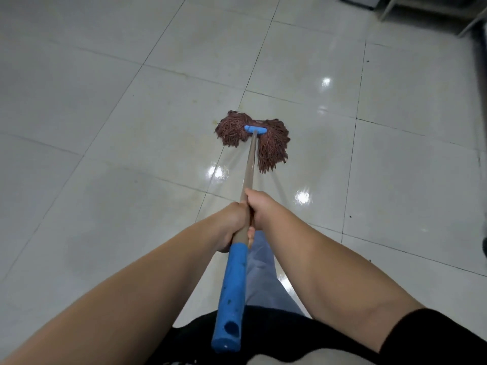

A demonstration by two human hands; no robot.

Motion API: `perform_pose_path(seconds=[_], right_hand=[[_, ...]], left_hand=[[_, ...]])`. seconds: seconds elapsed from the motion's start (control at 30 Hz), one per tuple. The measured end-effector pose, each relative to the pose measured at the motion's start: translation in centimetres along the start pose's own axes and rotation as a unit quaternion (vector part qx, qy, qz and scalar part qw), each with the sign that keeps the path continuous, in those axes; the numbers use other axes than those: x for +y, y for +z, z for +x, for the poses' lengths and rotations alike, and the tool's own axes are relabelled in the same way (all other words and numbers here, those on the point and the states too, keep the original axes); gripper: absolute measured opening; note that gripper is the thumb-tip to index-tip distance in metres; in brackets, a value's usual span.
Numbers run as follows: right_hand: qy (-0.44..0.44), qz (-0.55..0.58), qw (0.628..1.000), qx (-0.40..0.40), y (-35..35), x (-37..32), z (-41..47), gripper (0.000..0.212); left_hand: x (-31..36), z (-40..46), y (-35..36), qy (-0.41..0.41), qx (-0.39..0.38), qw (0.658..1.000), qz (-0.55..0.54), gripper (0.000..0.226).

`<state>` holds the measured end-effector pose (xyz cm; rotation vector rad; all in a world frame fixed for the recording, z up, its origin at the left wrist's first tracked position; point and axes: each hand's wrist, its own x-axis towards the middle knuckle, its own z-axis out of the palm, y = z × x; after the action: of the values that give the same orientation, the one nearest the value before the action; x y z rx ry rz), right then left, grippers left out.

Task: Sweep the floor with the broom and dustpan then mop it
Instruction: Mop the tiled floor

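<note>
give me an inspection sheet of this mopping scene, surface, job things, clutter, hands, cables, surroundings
surface: pale glossy tiled floor with dark grout lines, light glare and a wet-looking sheen near the mop
job's things: mop head of reddish-brown strings on a blue clamp, lying on the floor; mop handle tan with a blue foam grip at the near end; broom and dustpan not in view
clutter: a few small dark specks on the tiles at right
hands: left hand and right hand both grip the handle, right one further down
cables: nothing seen
surroundings: pale furniture legs at top right
</note>
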<state>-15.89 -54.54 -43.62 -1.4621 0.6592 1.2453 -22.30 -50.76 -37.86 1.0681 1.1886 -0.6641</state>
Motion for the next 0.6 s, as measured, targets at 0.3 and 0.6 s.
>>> perform_pose_path(seconds=[0.3,0.6], right_hand=[[-0.011,0.115,0.993,0.027,0.5,-21.9,8.7,0.022],[-0.017,0.152,0.987,0.055,5.0,-37.7,14.2,0.029]], left_hand=[[20.8,6.4,1.1,0.004,-0.046,0.979,-0.199,0.033],[38.3,11.0,-2.7,-0.014,-0.053,0.998,-0.037,0.033]])
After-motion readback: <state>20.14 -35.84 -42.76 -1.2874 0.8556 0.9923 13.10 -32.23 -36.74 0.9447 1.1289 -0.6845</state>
